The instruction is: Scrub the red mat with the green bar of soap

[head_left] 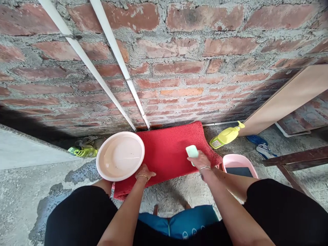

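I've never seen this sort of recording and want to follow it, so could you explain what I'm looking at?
Happily. There is no machine here: a person works with two bare hands. The one picture comes from a camera worn on the head, looking forward and down, towards a brick wall.

In the middle lies a red mat. At its left end is a pale basin; past its right end are a yellow bottle and a pink tub.

The right hand holds a pale green item over the mat; I can't tell exactly what it is. The left hand is at the mat beside the basin, its fingers partly hidden.
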Motion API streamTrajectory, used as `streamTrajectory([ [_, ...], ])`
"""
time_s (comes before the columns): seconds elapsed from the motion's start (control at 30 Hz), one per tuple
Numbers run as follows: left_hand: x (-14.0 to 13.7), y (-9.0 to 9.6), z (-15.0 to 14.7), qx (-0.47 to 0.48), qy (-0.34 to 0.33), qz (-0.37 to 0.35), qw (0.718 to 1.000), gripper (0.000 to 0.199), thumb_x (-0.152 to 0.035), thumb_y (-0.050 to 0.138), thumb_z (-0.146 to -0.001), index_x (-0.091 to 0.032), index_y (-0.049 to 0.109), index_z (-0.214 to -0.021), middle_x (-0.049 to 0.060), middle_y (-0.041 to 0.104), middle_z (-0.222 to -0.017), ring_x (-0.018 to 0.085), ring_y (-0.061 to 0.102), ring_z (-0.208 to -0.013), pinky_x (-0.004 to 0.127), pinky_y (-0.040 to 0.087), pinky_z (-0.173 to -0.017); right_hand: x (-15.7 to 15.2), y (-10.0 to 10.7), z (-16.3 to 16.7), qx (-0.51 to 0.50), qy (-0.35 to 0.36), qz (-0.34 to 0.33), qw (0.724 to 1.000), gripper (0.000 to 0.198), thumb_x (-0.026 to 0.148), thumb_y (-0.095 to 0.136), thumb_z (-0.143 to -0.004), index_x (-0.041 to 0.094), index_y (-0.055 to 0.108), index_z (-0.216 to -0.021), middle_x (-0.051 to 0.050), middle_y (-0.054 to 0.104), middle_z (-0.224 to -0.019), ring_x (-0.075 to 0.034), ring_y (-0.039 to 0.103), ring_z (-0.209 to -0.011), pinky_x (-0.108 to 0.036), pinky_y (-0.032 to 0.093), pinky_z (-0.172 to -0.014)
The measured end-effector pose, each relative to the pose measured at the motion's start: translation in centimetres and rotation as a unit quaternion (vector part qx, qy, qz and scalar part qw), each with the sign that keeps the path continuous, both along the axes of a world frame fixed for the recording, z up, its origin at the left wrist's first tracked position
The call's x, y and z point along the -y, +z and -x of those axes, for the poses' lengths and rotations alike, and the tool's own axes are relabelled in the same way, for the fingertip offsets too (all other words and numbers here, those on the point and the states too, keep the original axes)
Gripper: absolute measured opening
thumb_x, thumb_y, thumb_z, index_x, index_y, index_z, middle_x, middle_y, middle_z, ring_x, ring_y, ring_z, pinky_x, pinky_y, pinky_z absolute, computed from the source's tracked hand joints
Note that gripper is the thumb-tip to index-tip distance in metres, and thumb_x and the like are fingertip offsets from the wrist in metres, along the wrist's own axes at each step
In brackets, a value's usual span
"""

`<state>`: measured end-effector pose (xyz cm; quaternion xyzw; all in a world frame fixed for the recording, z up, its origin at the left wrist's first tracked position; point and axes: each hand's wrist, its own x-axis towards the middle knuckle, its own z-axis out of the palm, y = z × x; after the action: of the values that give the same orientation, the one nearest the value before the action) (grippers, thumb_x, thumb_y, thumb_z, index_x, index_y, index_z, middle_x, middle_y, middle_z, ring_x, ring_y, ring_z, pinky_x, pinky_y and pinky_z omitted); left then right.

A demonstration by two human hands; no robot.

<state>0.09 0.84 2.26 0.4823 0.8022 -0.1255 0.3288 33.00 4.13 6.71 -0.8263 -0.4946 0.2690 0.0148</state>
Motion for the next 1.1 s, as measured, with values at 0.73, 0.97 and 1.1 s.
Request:
streamTrajectory([
  [0.73,-0.7,1.3,-0.7,0.0,-0.006,0.028,1.0,0.069,-0.046,0.083,-0.051,-0.017,0.06,-0.11,0.02,0.065,-0.122,0.035,0.062,-0.112,0.039,0.051,-0.085,-2.7,-0.8,2.1,0.037,0.037,0.016,0.998,0.062,0.059,0.071,-0.068,0.019,0.058,-0.113,-0.013,0.066,-0.112,-0.028,0.063,-0.105,-0.037,0.05,-0.084],
  [0.97,-1.2,1.6,-0.9,-0.013,-0.012,0.053,0.998,0.068,-0.047,0.083,-0.051,-0.016,0.061,-0.108,0.018,0.067,-0.119,0.033,0.064,-0.109,0.037,0.052,-0.085,-4.9,-0.6,8.1,0.012,0.126,0.045,0.991,0.064,0.053,0.073,-0.068,0.02,0.053,-0.119,-0.014,0.06,-0.122,-0.028,0.056,-0.116,-0.038,0.046,-0.091],
  [1.1,-1.3,1.9,-1.0,-0.007,-0.002,0.06,0.998,0.069,-0.048,0.082,-0.051,-0.017,0.06,-0.109,0.017,0.066,-0.121,0.032,0.063,-0.11,0.036,0.052,-0.085,-4.4,-1.0,1.2,0.041,0.056,0.063,0.996,0.067,0.056,0.073,-0.066,0.02,0.054,-0.12,-0.014,0.061,-0.122,-0.029,0.059,-0.112,-0.04,0.047,-0.089],
])
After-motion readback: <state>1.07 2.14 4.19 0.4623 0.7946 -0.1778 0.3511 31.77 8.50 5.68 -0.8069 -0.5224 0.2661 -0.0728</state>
